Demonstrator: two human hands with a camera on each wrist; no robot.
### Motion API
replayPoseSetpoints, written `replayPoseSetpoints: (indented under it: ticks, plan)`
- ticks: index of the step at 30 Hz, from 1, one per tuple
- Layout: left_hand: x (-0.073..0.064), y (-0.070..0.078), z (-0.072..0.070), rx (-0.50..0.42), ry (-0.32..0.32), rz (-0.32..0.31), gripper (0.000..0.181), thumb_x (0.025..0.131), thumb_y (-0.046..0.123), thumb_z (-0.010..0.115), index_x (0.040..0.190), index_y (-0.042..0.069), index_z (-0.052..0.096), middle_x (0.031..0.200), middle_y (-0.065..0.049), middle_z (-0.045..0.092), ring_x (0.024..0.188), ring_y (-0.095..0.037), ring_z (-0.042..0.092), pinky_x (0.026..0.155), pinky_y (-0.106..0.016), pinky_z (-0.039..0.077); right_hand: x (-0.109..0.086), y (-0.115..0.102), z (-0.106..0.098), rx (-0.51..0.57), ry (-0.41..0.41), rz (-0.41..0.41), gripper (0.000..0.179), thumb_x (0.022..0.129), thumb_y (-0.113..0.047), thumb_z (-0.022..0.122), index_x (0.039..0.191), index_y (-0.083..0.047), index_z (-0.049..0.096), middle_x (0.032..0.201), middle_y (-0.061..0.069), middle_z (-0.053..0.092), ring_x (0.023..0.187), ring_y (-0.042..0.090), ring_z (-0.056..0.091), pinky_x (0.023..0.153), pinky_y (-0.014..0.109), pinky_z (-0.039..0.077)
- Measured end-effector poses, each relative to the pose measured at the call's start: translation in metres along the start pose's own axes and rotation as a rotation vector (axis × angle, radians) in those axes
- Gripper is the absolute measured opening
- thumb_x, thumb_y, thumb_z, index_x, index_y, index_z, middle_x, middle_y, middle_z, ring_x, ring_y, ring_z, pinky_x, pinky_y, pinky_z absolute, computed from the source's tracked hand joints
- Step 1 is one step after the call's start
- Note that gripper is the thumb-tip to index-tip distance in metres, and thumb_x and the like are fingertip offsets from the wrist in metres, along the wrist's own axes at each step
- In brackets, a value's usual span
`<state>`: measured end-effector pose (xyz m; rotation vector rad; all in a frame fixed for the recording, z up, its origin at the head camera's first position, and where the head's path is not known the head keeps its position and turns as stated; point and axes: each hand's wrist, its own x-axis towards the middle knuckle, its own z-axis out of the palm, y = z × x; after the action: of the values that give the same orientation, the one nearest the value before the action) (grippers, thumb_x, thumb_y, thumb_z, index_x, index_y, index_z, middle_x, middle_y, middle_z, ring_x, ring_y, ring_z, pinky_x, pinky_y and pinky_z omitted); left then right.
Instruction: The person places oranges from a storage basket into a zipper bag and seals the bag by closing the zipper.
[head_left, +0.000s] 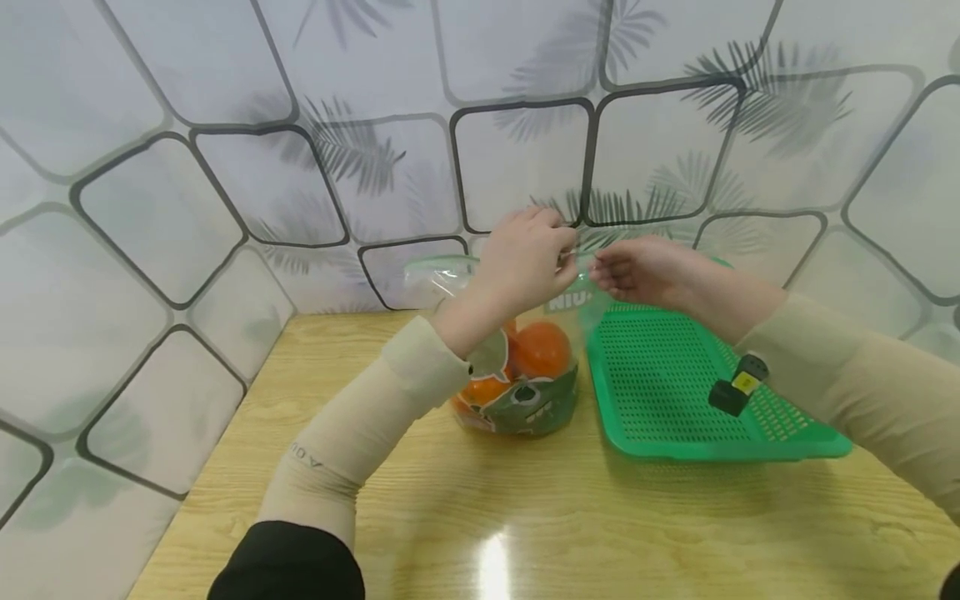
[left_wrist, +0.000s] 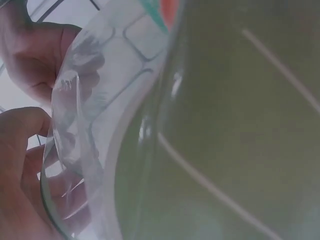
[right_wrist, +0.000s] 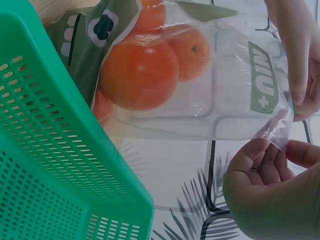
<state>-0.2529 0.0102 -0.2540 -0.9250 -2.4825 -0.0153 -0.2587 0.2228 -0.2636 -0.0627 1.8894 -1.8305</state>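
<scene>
A clear plastic bag with a green printed bottom stands on the table with several oranges in it. Both hands are at its top edge, close together. My left hand grips the rim; in the left wrist view its thumb and fingers lie on either side of the film. At the bag's right top corner, my right hand pinches the film between thumb and curled fingers, seen clearly in the right wrist view. The left forearm hides part of the bag in the head view.
Right of the bag, a green plastic basket with a perforated bottom sits on the wooden table, partly under my right forearm. A patterned wall covering rises behind and at the left. A small black device is on the right wrist.
</scene>
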Motion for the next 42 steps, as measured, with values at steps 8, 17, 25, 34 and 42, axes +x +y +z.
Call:
replayPoseSetpoints:
  ticks: [8,17,25,34,42]
  plan:
    - [-0.010,-0.009,-0.002,-0.001,0.036,0.003,0.015,0.094,0.023,0.064,0.082,0.017,0.070,0.090,0.000,0.064,0.092,-0.021,0.062,0.089,-0.036,0.052,0.001,0.000,0.003,-0.024,0.032,0.018,0.035,0.114,-0.025,0.047,0.092,-0.019,0.073,0.084,-0.009,0.072,0.077,0.004,0.062,0.072,0.018,0.053]
    - [-0.026,-0.021,-0.004,-0.023,0.069,-0.011,0.017,0.093,0.020,0.065,0.076,0.014,0.065,0.087,-0.002,0.063,0.095,-0.025,0.064,0.091,-0.041,0.052,0.002,-0.001,0.003,0.013,0.053,0.008,0.039,0.114,-0.024,0.048,0.087,-0.018,0.076,0.082,-0.008,0.073,0.075,0.004,0.063,0.072,0.018,0.053]
    - [-0.041,-0.034,-0.008,-0.036,0.086,-0.027,0.019,0.093,0.019,0.064,0.074,0.014,0.061,0.088,-0.003,0.064,0.094,-0.027,0.063,0.087,-0.042,0.050,0.002,-0.002,0.004,0.023,0.073,-0.002,0.039,0.114,-0.024,0.047,0.087,-0.018,0.075,0.081,-0.007,0.074,0.075,0.004,0.064,0.071,0.018,0.054]
    - [-0.054,-0.048,-0.009,-0.051,0.107,-0.038,0.016,0.090,0.017,0.066,0.075,0.013,0.064,0.088,-0.004,0.065,0.091,-0.027,0.062,0.086,-0.042,0.051,0.001,-0.003,0.004,0.023,0.065,0.000,0.039,0.114,-0.023,0.047,0.088,-0.018,0.076,0.082,-0.008,0.074,0.076,0.004,0.064,0.072,0.018,0.055]
    - [-0.063,-0.060,-0.010,-0.042,0.135,-0.033,0.014,0.088,0.014,0.066,0.074,0.012,0.065,0.086,-0.005,0.064,0.083,-0.028,0.061,0.080,-0.042,0.051,0.001,-0.003,0.004,0.017,0.080,0.001,0.039,0.114,-0.025,0.047,0.089,-0.019,0.076,0.083,-0.008,0.073,0.076,0.004,0.063,0.073,0.018,0.055]
